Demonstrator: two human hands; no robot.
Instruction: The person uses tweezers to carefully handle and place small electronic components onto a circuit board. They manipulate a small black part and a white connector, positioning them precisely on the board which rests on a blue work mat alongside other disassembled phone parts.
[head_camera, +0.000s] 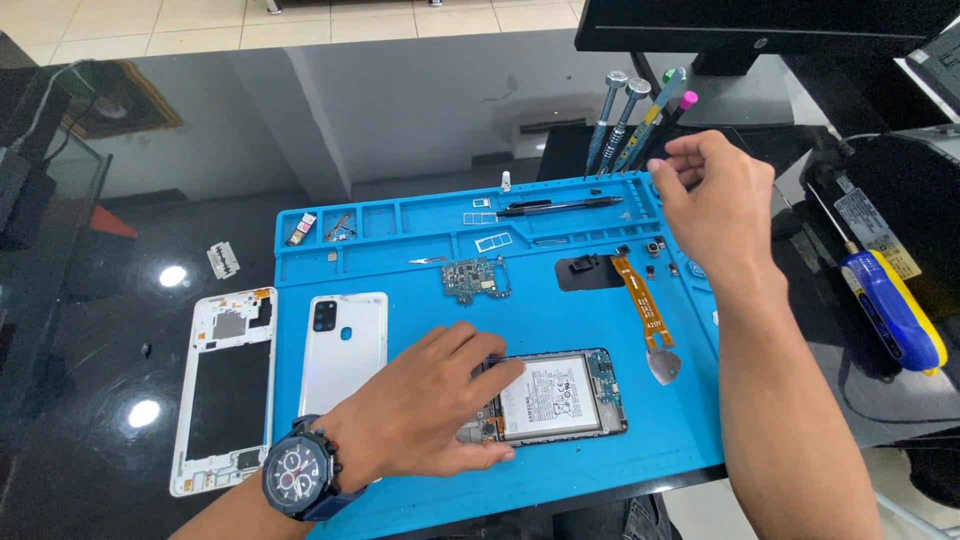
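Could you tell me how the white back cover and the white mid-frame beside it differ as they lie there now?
The white back cover is a solid panel with a dark camera cluster at its top corner; the white mid-frame is open, showing the dark desk through its middle. The back cover lies on the blue work mat; the mid-frame lies off it, on the glossy black desk. Both are white, lie flat and stand lengthwise, side by side, untouched by either hand.

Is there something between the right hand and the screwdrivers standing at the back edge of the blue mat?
Nothing visible blocks it. The right hand is raised just beside the screwdrivers, its fingers close to their shafts with only open air between. The black pen lies lower on the blue mat, off to the side.
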